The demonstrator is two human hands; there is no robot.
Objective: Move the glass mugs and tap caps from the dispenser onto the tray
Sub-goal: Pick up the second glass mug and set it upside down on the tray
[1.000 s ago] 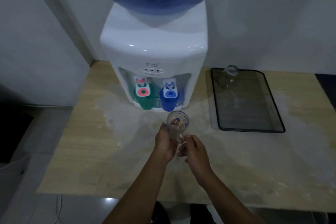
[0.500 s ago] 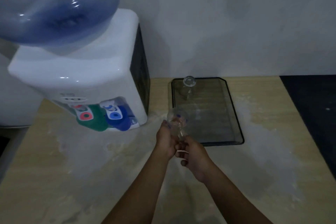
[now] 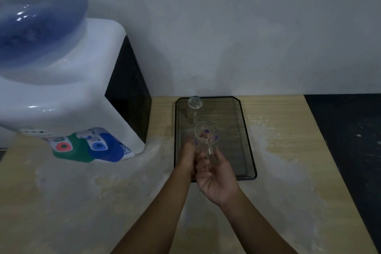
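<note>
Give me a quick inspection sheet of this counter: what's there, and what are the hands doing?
Surface: pale wooden counter, whitish stains.
Job's things: glass mug held over the black tray; second glass mug on the tray's far end; green cap and blue cap at the water dispenser.
Clutter: nothing seen.
Grippers: left hand and right hand both grip the held mug.
Cables: nothing seen.
Surroundings: grey wall.
</note>
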